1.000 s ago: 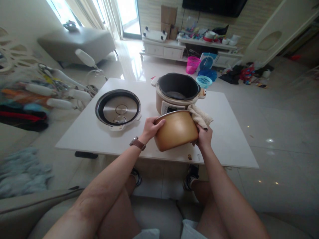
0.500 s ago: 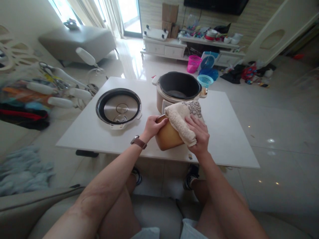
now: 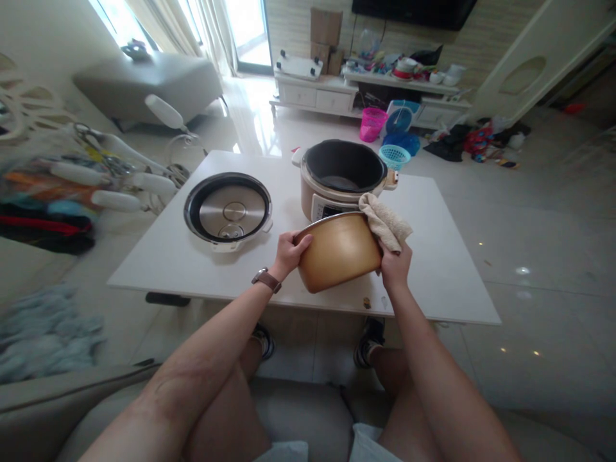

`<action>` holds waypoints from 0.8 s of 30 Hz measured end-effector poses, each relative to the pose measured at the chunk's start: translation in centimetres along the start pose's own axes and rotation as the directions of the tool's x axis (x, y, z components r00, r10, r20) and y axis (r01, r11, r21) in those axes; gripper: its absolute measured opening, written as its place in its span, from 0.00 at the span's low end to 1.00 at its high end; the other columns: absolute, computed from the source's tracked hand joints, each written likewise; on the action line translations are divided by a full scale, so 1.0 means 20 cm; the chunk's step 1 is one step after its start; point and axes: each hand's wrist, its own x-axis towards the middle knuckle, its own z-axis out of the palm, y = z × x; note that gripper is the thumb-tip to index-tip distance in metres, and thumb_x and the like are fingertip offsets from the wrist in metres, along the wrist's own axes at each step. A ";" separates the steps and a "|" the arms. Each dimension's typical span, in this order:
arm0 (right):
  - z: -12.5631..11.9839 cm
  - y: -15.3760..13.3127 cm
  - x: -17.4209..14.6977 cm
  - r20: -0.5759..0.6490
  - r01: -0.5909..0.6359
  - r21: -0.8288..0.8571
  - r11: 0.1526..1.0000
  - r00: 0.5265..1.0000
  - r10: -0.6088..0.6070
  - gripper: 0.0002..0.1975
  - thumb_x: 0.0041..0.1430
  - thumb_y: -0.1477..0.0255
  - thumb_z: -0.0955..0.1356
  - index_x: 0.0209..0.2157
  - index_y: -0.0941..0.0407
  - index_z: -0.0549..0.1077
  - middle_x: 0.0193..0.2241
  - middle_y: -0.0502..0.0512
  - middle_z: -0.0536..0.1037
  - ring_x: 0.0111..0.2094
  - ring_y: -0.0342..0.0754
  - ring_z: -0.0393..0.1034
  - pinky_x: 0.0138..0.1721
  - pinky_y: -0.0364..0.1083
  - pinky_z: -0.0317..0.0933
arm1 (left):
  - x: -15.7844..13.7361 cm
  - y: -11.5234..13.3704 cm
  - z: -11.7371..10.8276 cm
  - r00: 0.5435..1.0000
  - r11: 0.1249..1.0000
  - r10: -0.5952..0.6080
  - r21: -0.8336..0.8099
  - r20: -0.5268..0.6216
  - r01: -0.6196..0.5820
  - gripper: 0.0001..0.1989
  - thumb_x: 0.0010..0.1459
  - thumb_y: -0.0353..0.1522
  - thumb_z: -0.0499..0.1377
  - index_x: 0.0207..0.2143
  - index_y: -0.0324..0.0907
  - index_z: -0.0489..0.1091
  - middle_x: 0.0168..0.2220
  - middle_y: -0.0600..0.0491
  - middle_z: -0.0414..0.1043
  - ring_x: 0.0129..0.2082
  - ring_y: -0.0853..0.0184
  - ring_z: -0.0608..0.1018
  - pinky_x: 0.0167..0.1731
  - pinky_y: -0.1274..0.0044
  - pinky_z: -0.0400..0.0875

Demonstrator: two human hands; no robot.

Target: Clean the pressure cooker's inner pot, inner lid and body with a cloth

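A golden-brown inner cooking pot (image 3: 339, 250) is held tilted above the front of the table, its inside turned away from me. My left hand (image 3: 289, 251) grips its left rim, thumb on the outer wall. At the pot's right side, my right hand (image 3: 395, 262) is closed on a cream towel (image 3: 385, 221), which is bunched up over the rim; some fingers are hidden behind the pot. Just beyond stands the pressure cooker body (image 3: 312, 186), uncovered, with a dark interior. Its round lid (image 3: 235, 210) lies underside up to the left.
The white table (image 3: 447, 269) carries these things; a small sticker-like mark (image 3: 366, 302) is near its front edge. On the floor beyond are a pink basket (image 3: 372, 124) and a light-blue basket (image 3: 394, 156). A white-armed stand (image 3: 129, 154) is at the left.
My right hand has moved with the towel from across the pot's outer wall to its right rim, uncovering the golden wall. My left hand keeps its grip on the rim.
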 end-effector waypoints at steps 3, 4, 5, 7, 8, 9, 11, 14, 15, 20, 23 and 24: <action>0.00 0.02 0.02 -0.029 -0.087 0.043 0.995 0.996 0.088 0.16 0.52 0.63 0.76 0.41 0.57 0.83 0.42 0.58 0.87 0.47 0.58 0.81 0.55 0.58 0.72 | -0.01 -0.06 0.00 1.000 1.000 0.005 -0.026 -0.014 -0.005 0.31 0.54 0.58 0.59 0.17 0.43 0.54 0.19 0.59 0.47 0.23 0.73 0.52 0.24 0.75 0.47; 0.00 0.02 0.02 -0.040 -0.102 0.049 0.994 0.994 0.104 0.16 0.51 0.63 0.76 0.41 0.57 0.83 0.41 0.58 0.87 0.47 0.58 0.81 0.55 0.58 0.73 | -0.01 -0.07 0.00 1.000 1.000 0.008 -0.027 0.001 -0.008 0.31 0.54 0.58 0.58 0.17 0.43 0.54 0.19 0.59 0.48 0.23 0.72 0.53 0.24 0.75 0.47; -0.01 0.02 0.03 -0.051 -0.112 0.053 0.992 0.992 0.115 0.16 0.51 0.63 0.77 0.40 0.57 0.83 0.41 0.58 0.87 0.46 0.58 0.81 0.54 0.58 0.73 | 0.00 -0.07 -0.01 1.000 1.000 0.013 -0.026 0.025 -0.012 0.31 0.55 0.57 0.58 0.18 0.43 0.55 0.19 0.59 0.48 0.23 0.72 0.53 0.24 0.75 0.48; -0.01 0.03 0.03 -0.068 -0.127 0.064 0.990 0.989 0.131 0.16 0.50 0.63 0.77 0.40 0.56 0.83 0.40 0.57 0.87 0.45 0.58 0.81 0.55 0.57 0.73 | 0.01 -0.04 -0.01 0.997 0.999 0.030 -0.025 0.078 -0.028 0.29 0.57 0.55 0.58 0.19 0.43 0.55 0.20 0.58 0.49 0.23 0.72 0.54 0.25 0.75 0.49; -0.01 0.03 0.03 -0.075 -0.134 0.071 0.988 0.987 0.139 0.16 0.50 0.63 0.77 0.40 0.56 0.83 0.40 0.57 0.87 0.46 0.57 0.81 0.55 0.57 0.73 | 0.02 -0.02 -0.01 0.995 0.999 0.042 -0.023 0.095 -0.040 0.28 0.57 0.54 0.58 0.19 0.43 0.56 0.20 0.58 0.50 0.24 0.72 0.55 0.25 0.75 0.49; 0.00 0.03 0.03 -0.081 -0.141 0.079 0.987 0.986 0.147 0.16 0.50 0.63 0.77 0.40 0.56 0.83 0.40 0.56 0.87 0.46 0.57 0.81 0.55 0.57 0.73 | 0.03 0.01 -0.01 0.993 0.998 0.055 -0.018 0.101 -0.053 0.27 0.58 0.52 0.59 0.20 0.43 0.57 0.21 0.58 0.51 0.24 0.72 0.56 0.25 0.75 0.50; 0.00 0.04 0.03 -0.088 -0.150 0.086 0.985 0.984 0.157 0.16 0.50 0.63 0.77 0.40 0.56 0.83 0.40 0.56 0.87 0.46 0.57 0.81 0.55 0.57 0.73 | 0.04 0.08 0.00 0.992 0.998 0.066 0.004 0.105 -0.067 0.25 0.58 0.50 0.60 0.21 0.42 0.58 0.22 0.58 0.52 0.25 0.72 0.56 0.26 0.76 0.50; 0.00 0.04 0.03 -0.089 -0.142 0.063 0.988 0.985 0.147 0.16 0.50 0.64 0.76 0.40 0.56 0.83 0.40 0.56 0.87 0.46 0.58 0.81 0.54 0.57 0.73 | 0.05 0.16 0.01 0.991 0.997 0.046 0.056 0.124 -0.053 0.25 0.58 0.50 0.61 0.21 0.42 0.60 0.22 0.58 0.53 0.25 0.72 0.56 0.26 0.76 0.49; 0.00 0.03 0.03 -0.086 -0.127 0.049 0.991 0.988 0.131 0.16 0.50 0.64 0.76 0.40 0.57 0.83 0.40 0.57 0.87 0.46 0.58 0.81 0.55 0.57 0.73 | 0.05 0.17 0.02 0.991 0.996 0.039 0.071 0.131 -0.049 0.25 0.59 0.50 0.61 0.21 0.41 0.61 0.22 0.58 0.54 0.25 0.72 0.57 0.26 0.76 0.49; -0.02 -0.04 -0.03 -0.013 0.132 -0.088 0.987 0.991 -0.133 0.16 0.57 0.65 0.73 0.45 0.56 0.83 0.44 0.61 0.87 0.49 0.59 0.82 0.55 0.57 0.73 | 0.04 0.19 0.02 0.991 0.994 0.044 0.097 0.126 -0.057 0.25 0.59 0.50 0.61 0.20 0.40 0.63 0.22 0.57 0.55 0.25 0.72 0.58 0.26 0.76 0.50; -0.04 -0.14 -0.09 0.212 0.453 -0.166 0.876 0.884 -0.417 0.19 0.59 0.65 0.71 0.51 0.53 0.82 0.52 0.61 0.85 0.56 0.61 0.79 0.61 0.59 0.69 | 0.05 0.18 0.02 0.991 0.993 0.047 0.098 0.122 -0.059 0.26 0.59 0.51 0.61 0.20 0.41 0.62 0.21 0.57 0.55 0.25 0.72 0.58 0.26 0.76 0.50; -0.05 -0.18 -0.10 0.315 0.551 -0.162 0.819 0.815 -0.486 0.20 0.60 0.65 0.71 0.53 0.51 0.81 0.55 0.59 0.84 0.60 0.61 0.77 0.64 0.60 0.66 | 0.05 0.17 0.02 0.991 0.993 0.053 0.095 0.121 -0.065 0.27 0.59 0.51 0.61 0.20 0.41 0.62 0.21 0.58 0.55 0.25 0.72 0.57 0.26 0.76 0.50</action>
